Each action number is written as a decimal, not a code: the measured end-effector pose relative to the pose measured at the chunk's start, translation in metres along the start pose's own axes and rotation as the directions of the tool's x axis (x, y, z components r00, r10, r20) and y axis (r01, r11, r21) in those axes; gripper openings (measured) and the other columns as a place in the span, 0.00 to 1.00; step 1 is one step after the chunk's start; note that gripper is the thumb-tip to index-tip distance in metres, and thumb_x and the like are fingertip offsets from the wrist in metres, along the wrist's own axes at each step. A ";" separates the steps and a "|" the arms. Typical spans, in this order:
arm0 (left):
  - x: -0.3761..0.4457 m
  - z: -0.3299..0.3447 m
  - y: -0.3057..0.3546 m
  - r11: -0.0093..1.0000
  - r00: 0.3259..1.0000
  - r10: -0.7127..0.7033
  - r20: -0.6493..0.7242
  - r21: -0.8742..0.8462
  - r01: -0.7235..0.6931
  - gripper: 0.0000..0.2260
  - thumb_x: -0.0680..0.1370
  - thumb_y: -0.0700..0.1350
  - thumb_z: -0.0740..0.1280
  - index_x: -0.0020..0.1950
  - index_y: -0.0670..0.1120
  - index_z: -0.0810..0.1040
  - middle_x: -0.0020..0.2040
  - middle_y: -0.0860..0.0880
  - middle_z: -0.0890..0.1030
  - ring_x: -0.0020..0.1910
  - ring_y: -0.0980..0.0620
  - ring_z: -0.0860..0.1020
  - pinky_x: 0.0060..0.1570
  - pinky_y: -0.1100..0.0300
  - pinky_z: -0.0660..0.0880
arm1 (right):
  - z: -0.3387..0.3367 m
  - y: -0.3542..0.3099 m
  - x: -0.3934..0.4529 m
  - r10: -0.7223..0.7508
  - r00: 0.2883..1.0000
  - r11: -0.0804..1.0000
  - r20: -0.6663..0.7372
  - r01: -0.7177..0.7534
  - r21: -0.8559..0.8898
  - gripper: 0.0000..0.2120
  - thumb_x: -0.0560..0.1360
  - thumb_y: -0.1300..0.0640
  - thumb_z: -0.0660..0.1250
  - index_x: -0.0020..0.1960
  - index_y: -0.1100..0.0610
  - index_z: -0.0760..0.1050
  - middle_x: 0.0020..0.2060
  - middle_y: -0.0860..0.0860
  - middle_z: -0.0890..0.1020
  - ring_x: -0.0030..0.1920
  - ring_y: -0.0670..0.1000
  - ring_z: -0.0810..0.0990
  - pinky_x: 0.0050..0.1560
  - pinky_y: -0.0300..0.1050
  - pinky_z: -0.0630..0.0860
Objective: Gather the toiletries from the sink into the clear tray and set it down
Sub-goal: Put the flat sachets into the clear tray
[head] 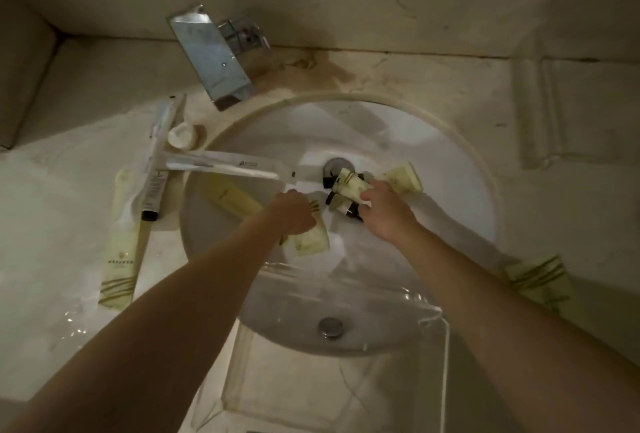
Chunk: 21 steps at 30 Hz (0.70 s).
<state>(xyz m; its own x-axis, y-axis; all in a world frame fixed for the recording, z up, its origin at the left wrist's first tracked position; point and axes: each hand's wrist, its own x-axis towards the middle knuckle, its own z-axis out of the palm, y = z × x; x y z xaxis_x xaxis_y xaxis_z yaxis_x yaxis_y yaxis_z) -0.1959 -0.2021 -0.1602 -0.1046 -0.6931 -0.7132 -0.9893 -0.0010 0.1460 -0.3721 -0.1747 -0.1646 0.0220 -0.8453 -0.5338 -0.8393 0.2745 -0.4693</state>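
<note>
The left hand [294, 212] is closed around a pale sachet [311, 242] near the drain [337, 166]. The right hand [384, 211] grasps small tubes [349, 186] just below that drain.

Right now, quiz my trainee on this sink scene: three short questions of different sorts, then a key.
1. True or false: the clear tray already holds several bottles.
2. Multiple choice: the left hand is closed on (A) a pale sachet, (B) the faucet, (C) a toothbrush.
3. Short answer: where are the small dark-capped bottles that the right hand is gathering?

Key
1. False; nothing shows in it, and it sits at the near edge of the sink.
2. A; the pale sachet hangs below the fist.
3. In the basin, beside the drain.
</note>
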 end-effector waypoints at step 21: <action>-0.088 -0.061 0.012 0.665 0.985 0.107 -0.138 -0.726 -0.174 0.08 0.73 0.33 0.64 0.51 0.42 0.75 0.44 0.44 0.76 0.45 0.44 0.76 0.38 0.57 0.73 | -0.040 -0.017 -0.086 -0.135 0.847 0.949 -0.515 0.260 0.178 0.15 0.66 0.66 0.70 0.34 0.56 0.63 0.49 0.50 0.70 0.52 0.53 0.72 0.47 0.42 0.67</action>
<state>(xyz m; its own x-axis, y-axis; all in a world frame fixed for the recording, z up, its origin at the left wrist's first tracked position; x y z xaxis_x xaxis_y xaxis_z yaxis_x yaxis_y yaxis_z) -0.1919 -0.1848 -0.0538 -0.1949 -0.7821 -0.5918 -0.5659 -0.4032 0.7192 -0.3812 -0.1255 -0.0826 -0.1477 -0.9887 -0.0263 -0.6944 0.1226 -0.7090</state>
